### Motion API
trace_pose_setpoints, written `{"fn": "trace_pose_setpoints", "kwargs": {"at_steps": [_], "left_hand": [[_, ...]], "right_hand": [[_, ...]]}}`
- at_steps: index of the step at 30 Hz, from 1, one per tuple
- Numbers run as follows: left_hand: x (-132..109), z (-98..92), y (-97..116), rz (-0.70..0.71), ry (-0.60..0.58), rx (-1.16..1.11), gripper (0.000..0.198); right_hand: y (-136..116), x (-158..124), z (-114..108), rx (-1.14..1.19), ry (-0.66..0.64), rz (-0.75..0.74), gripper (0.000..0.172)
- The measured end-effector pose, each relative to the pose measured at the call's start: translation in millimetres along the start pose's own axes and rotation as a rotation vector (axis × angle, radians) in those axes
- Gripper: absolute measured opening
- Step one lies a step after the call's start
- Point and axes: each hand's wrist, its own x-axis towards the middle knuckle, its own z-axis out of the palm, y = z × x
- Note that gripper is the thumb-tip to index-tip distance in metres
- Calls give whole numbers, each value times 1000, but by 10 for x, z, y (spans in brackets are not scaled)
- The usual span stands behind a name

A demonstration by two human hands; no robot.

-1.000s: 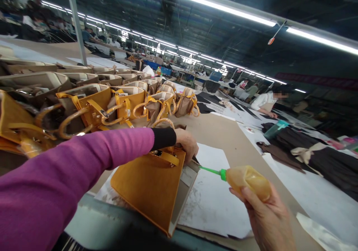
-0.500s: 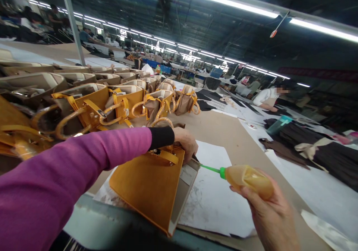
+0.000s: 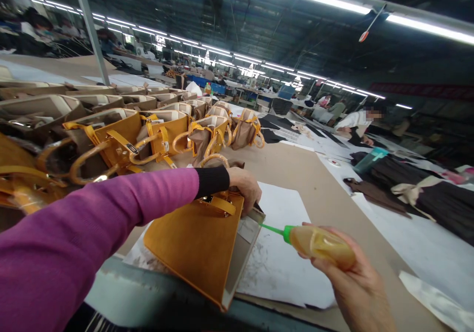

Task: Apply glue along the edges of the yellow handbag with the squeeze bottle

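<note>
- Left hand [image 3: 244, 186]: purple sleeve, black cuff. Fingers are curled down over the top edge of a mustard handbag [image 3: 196, 243], pinning it at its upper right corner.
- Right hand [image 3: 355, 285]: closed round a soft squeeze bottle [image 3: 320, 243] of amber liquid, probably glue. Its green nozzle [image 3: 272, 230] points left, with the tip at the handbag's pale side panel, just below the left fingers. Whether the tip touches the panel cannot be told.
- Handbag: lies tilted at the near edge of the bench [image 3: 318, 189], on a stained white sheet [image 3: 285, 273]. Strap and metal clasp are uppermost, and the side panel faces the nozzle. The lower corner reaches the bench's near edge.
- Row of handbags [image 3: 159, 134]: same mustard colour, standing open along the left side of the bench toward its far end.
- Dark fabric [image 3: 425, 199]: pieces spread over the right side of the bench, well apart from the hands. A teal cup [image 3: 370, 159] stands among them.
- Person [image 3: 353, 122]: white top, at the far right of the bench, busy with other work.
- Risks, as judged:
  - Too hard a squeeze would flood the seam and run onto the mustard face.
  - The nozzle is close to the left fingers, so liquid could land on them and be printed onto the handbag.
  - The handbag is held at one corner only, so a push from the nozzle could swing it or slide it off the near edge.
  - The stained sheet could mark the underside.
</note>
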Motion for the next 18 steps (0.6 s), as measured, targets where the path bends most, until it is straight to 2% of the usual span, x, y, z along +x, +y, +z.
{"fn": "trace_pose_setpoints", "kwargs": {"at_steps": [3, 8, 12, 15, 18], "left_hand": [[14, -16, 10, -37, -81, 25, 32], [17, -71, 65, -156, -317, 148, 23], [11, -70, 80, -222, -383, 194, 17], [12, -51, 46, -169, -323, 178, 19], [5, -63, 18, -65, -143, 160, 24]], "right_hand": [[-41, 3, 42, 119, 81, 31, 60], [-35, 4, 111, 261, 115, 86, 62], [72, -42, 170, 359, 112, 126, 60], [166, -96, 195, 374, 113, 181, 62], [219, -137, 180, 405, 107, 208, 63]]}}
